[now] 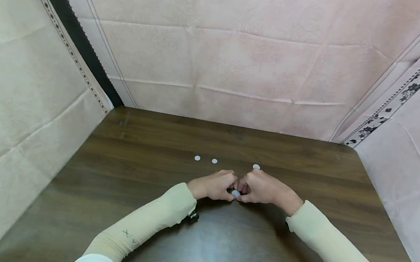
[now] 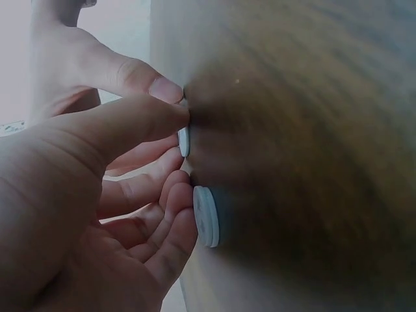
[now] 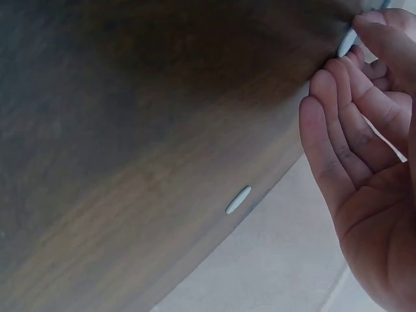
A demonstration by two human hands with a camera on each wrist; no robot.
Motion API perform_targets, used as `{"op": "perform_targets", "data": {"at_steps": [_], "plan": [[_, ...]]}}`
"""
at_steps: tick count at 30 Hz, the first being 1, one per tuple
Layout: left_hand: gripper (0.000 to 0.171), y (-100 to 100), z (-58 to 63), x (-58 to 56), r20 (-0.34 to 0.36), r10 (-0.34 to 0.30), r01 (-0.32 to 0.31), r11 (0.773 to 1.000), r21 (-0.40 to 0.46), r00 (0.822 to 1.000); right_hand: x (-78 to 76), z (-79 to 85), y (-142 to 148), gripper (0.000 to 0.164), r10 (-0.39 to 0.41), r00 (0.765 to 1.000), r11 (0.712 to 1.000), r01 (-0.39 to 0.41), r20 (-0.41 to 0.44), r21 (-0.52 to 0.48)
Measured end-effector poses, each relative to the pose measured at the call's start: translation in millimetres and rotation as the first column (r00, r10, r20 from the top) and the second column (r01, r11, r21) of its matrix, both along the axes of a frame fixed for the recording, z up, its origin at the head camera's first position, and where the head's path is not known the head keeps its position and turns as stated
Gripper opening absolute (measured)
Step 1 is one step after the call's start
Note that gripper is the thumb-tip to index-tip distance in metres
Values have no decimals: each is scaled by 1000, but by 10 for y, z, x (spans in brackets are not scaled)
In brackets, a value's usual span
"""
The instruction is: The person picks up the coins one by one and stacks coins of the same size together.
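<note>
A small round white disc [image 1: 236, 193] lies on the brown table [image 1: 140, 209] between the two hands. My left hand [image 1: 216, 184] comes at it from the left, with curled fingers on its far side and the thumb on its near side. From the right, my right hand [image 1: 265, 189] holds the same disc in the same way. In the left wrist view both thumb tips meet beside the disc [image 2: 184, 142], partly covering it. The right wrist view shows the disc's edge [image 3: 348, 42] between right thumb and fingers.
Farther back lie more white discs: a left one [image 1: 197, 158], one beside it [image 1: 214, 161], and one beyond the right hand [image 1: 256, 166]. Pale cloth [image 1: 240, 66] hangs behind the table, with further cloth at both sides.
</note>
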State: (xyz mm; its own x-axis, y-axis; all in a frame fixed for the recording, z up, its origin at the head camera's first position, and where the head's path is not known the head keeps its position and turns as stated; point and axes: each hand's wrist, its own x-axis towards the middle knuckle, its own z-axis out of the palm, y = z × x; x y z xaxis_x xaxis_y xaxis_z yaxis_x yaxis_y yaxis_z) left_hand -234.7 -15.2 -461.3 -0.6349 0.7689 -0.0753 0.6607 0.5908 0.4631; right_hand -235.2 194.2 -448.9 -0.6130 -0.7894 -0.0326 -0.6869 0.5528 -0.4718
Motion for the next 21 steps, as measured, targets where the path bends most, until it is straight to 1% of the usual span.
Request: {"op": "perform_targets", "data": {"at_steps": [3, 6, 12, 21], "plan": [[17, 2, 6, 9, 13, 11, -11, 1000, -4, 1000, -12, 18, 32, 6, 5, 1000, 1000, -5, 6, 11], [19, 0, 11, 14, 25, 27, -27, 1000, -8, 999, -33, 49, 80, 3, -4, 1000, 1000, 4, -9, 25], [19, 0, 7, 18, -2, 24, -24, 1000, -6, 1000, -96, 150, 206, 15, -45, 998, 997, 47, -37, 64], [20, -9, -12, 19, 5, 30, -30, 1000, 3, 1000, -233, 322, 343, 20, -97, 990, 989, 107, -103, 103]]}}
